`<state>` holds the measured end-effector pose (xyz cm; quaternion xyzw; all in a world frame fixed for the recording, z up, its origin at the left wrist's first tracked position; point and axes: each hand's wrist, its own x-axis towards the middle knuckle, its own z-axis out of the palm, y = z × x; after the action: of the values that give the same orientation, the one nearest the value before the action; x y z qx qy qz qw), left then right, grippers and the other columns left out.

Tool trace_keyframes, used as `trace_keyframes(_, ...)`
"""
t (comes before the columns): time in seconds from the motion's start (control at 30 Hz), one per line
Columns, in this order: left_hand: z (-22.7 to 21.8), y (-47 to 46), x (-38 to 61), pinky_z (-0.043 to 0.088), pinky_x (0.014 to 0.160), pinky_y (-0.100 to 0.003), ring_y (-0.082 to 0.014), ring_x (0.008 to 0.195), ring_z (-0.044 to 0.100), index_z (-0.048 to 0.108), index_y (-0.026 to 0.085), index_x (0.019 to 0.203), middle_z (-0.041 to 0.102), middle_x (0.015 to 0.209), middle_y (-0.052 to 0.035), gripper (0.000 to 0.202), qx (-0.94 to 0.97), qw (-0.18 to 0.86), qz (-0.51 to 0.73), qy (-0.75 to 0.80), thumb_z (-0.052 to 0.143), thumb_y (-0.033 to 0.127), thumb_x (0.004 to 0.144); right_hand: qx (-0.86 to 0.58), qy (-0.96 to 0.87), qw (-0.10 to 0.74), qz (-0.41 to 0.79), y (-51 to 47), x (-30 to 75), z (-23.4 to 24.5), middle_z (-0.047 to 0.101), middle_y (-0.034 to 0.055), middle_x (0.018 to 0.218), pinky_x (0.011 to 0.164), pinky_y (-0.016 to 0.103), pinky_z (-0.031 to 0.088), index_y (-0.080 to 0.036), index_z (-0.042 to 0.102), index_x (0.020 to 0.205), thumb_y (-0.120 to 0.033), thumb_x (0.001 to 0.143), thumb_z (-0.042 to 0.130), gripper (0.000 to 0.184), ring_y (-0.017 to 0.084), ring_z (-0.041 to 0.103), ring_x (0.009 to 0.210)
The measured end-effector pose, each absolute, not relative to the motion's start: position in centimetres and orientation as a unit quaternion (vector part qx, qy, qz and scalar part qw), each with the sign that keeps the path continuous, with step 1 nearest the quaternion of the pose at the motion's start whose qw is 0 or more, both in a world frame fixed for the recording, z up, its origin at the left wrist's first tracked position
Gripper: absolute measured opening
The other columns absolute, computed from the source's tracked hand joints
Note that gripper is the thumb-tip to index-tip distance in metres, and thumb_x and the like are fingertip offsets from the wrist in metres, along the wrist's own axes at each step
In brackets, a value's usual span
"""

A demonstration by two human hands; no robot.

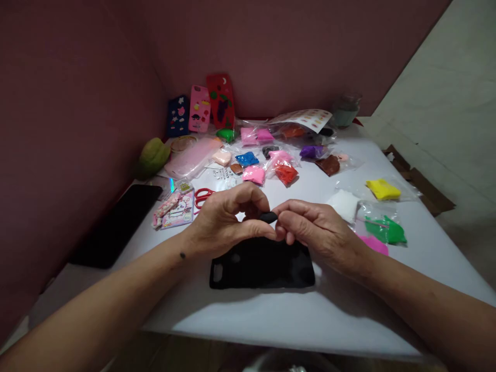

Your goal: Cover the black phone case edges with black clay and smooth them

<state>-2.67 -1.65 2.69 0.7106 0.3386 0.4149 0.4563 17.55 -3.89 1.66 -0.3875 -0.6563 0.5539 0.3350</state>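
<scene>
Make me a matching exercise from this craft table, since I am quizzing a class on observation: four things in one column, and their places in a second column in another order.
Things:
1. black clay piece
2. black phone case
3. red scissors
4. yellow clay packet

Places:
A. flat on the white table, just below both hands
B. far right of the table, beyond the green packet
C. pinched between the left hand and right hand
D. left of the hands, beside the cartoon sticker card

Pairs: 1-C, 2-A, 3-D, 4-B
</scene>
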Motion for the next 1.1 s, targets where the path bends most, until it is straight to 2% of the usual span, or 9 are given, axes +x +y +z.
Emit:
trace_keyframes(0.1, 2.2, -2.0, -2.6, 0.043, 0.059, -0.022, -0.0098, 0.065, 0.053, 0.062, 0.017, 0.079, 0.058, 0.072, 0.0011, 0.021, 0.766, 0.401, 0.394, 0.312, 0.079, 0.030, 0.079, -0.378, -0.656, 0.313, 0.573, -4.0, 17.2, 1.8, 0.060, 0.0001, 0.074, 0.061, 0.022, 0.043, -0.015, 0.062, 0.081, -0.041, 0.093, 0.061, 0.028, 0.010, 0.052, 0.066)
trace_keyframes(0.23, 1.9, -1.9, -2.6, 0.048, 0.064, -0.023, -0.0108, 0.070, 0.057, 0.062, 0.017, 0.093, 0.060, 0.084, -0.0012, 0.025, 0.782, 0.395, 0.379, 0.300, 0.078, 0.032, 0.080, -0.382, -0.624, 0.335, 0.594, -3.9, 17.2, 1.8, 0.061, -0.0007, 0.072, 0.061, 0.021, 0.044, -0.016, 0.063, 0.085, -0.032, 0.093, 0.060, 0.018, 0.009, 0.054, 0.065)
trace_keyframes(0.33, 1.9, -1.8, -2.8, 0.051, 0.066, -0.024, -0.0115, 0.072, 0.060, 0.061, 0.017, 0.106, 0.061, 0.092, -0.0034, 0.031, 0.778, 0.405, 0.382, 0.292, 0.074, 0.035, 0.084, -0.392, -0.608, 0.346, 0.597, -3.8, 17.6, 1.8, 0.064, -0.0007, 0.072, 0.060, 0.020, 0.042, -0.017, 0.064, 0.084, -0.030, 0.093, 0.060, 0.016, 0.008, 0.054, 0.063)
trace_keyframes(0.43, 2.0, -1.9, -2.7, 0.049, 0.065, -0.024, -0.0115, 0.072, 0.060, 0.064, 0.015, 0.101, 0.063, 0.088, -0.0038, 0.024, 0.806, 0.354, 0.382, 0.283, 0.071, 0.033, 0.087, -0.391, -0.604, 0.336, 0.608, -3.8, 17.8, 1.8, 0.064, -0.0002, 0.070, 0.058, 0.020, 0.042, -0.017, 0.065, 0.080, -0.033, 0.093, 0.060, 0.022, 0.008, 0.054, 0.062)
trace_keyframes(0.6, 2.2, -2.2, -2.4, 0.048, 0.064, -0.021, -0.0096, 0.070, 0.060, 0.066, 0.015, 0.091, 0.064, 0.080, -0.0015, 0.003, 0.835, 0.264, 0.379, 0.299, 0.066, 0.018, 0.089, -0.376, -0.569, 0.348, 0.643, -3.7, 17.7, 1.6, 0.062, -0.0007, 0.065, 0.055, 0.020, 0.041, -0.016, 0.065, 0.077, -0.038, 0.087, 0.069, 0.024, 0.008, 0.053, 0.058)
trace_keyframes(0.77, 1.7, -1.9, -2.4, 0.050, 0.069, -0.022, -0.0106, 0.077, 0.062, 0.062, 0.018, 0.097, 0.062, 0.088, -0.0016, 0.010, 0.818, 0.302, 0.386, 0.302, 0.062, 0.014, 0.089, -0.373, -0.532, 0.372, 0.663, -3.3, 17.7, 1.2, 0.062, -0.0009, 0.066, 0.056, 0.019, 0.042, -0.015, 0.067, 0.078, -0.031, 0.082, 0.074, 0.018, 0.007, 0.053, 0.058)
trace_keyframes(0.87, 1.5, -1.8, -2.5, 0.051, 0.069, -0.022, -0.0108, 0.076, 0.061, 0.061, 0.019, 0.103, 0.062, 0.091, -0.0023, 0.018, 0.811, 0.337, 0.388, 0.278, 0.069, 0.018, 0.087, -0.377, -0.514, 0.370, 0.676, -3.0, 17.9, 0.9, 0.064, -0.0012, 0.067, 0.056, 0.017, 0.043, -0.016, 0.070, 0.084, -0.026, 0.080, 0.075, 0.012, 0.007, 0.055, 0.058)
trace_keyframes(0.97, 1.6, -1.8, -2.6, 0.050, 0.068, -0.024, -0.0125, 0.077, 0.061, 0.064, 0.019, 0.099, 0.063, 0.088, -0.0034, 0.012, 0.822, 0.310, 0.389, 0.277, 0.068, 0.020, 0.088, -0.383, -0.494, 0.351, 0.697, -2.9, 18.0, 0.9, 0.066, -0.0006, 0.067, 0.050, 0.015, 0.039, -0.016, 0.069, 0.087, -0.024, 0.075, 0.079, 0.017, 0.006, 0.055, 0.055)
trace_keyframes(1.1, 1.8, -1.9, -2.6, 0.051, 0.073, -0.027, -0.0143, 0.083, 0.062, 0.065, 0.019, 0.095, 0.064, 0.088, -0.0041, 0.012, 0.825, 0.286, 0.397, 0.283, 0.063, 0.010, 0.087, -0.373, -0.469, 0.348, 0.721, -3.1, 17.9, 1.3, 0.066, 0.0019, 0.067, 0.047, 0.016, 0.036, -0.014, 0.067, 0.087, -0.032, 0.076, 0.079, 0.025, 0.007, 0.055, 0.055)
